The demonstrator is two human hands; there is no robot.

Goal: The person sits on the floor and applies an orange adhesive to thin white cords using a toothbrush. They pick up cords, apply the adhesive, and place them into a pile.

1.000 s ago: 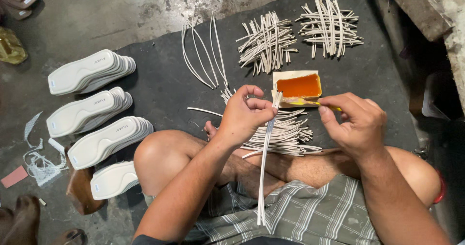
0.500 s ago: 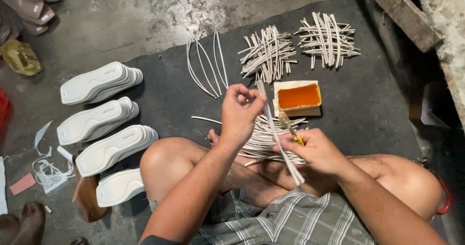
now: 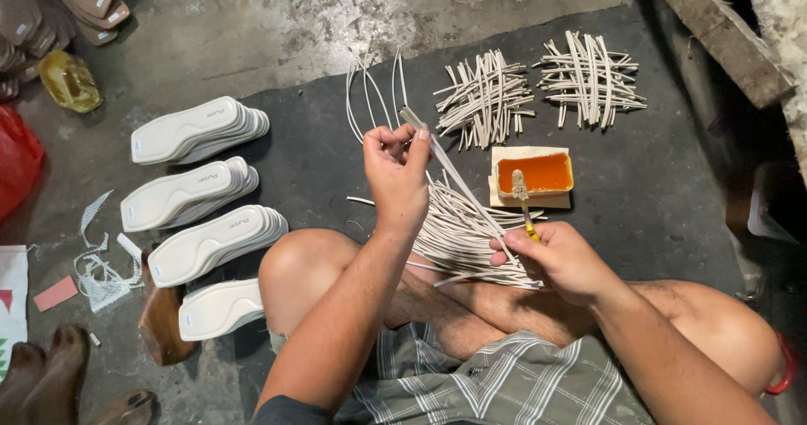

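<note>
Since half a second ago your right hand (image 3: 559,261), gripping the glue brush (image 3: 522,202), has slid down the white strip (image 3: 454,173) pinched in your left hand (image 3: 399,168) above the mat's middle (image 3: 319,139); the loaded bristles may drip onto the loose strips (image 3: 466,236) below.

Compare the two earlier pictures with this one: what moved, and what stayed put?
The right hand drew the brush back from the orange glue tray to the lower end of the white strip. The left hand kept its grip on the strip's top, and the strip now slants between both hands rather than hanging down. The sole stacks and strip bundles lie as before.
</note>
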